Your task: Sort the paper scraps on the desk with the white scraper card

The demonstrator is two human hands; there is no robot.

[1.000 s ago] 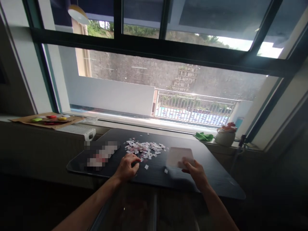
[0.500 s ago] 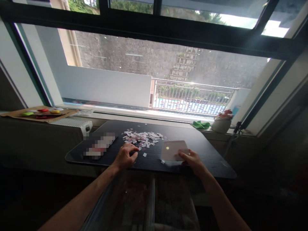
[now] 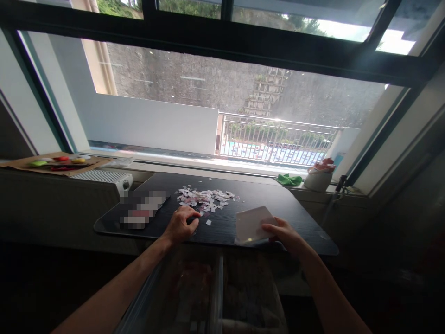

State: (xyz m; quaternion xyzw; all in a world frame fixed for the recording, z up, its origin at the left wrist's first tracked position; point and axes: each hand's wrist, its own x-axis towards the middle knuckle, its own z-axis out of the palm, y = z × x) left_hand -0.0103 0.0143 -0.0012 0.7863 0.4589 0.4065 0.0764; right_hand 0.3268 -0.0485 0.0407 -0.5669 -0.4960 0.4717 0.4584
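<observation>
My right hand (image 3: 283, 232) grips a flat white plastic card (image 3: 254, 224) by its right side, thumb on top. The card is tilted, its lower edge close to the near edge of the dark table (image 3: 222, 234). My left hand (image 3: 181, 223) rests at the near left of the table, fingers curled and a gap between thumb and forefinger, with nothing seen in it. Beyond it lies a heap of small white and pinkish paper scraps (image 3: 206, 199). One loose scrap (image 3: 208, 222) sits just right of my left hand.
Below the table's near edge stands a see-through plastic bin (image 3: 221, 287) with dim contents. A blurred-out item (image 3: 144, 211) lies at the table's left. On the sill are a green cloth (image 3: 289, 180) and a pale pot (image 3: 318, 180). A radiator (image 3: 104, 178) stands left.
My right hand has moved slightly right and nearer with the card, which has turned and now covers the stray scrap by the near edge. My left hand has hardly moved.
</observation>
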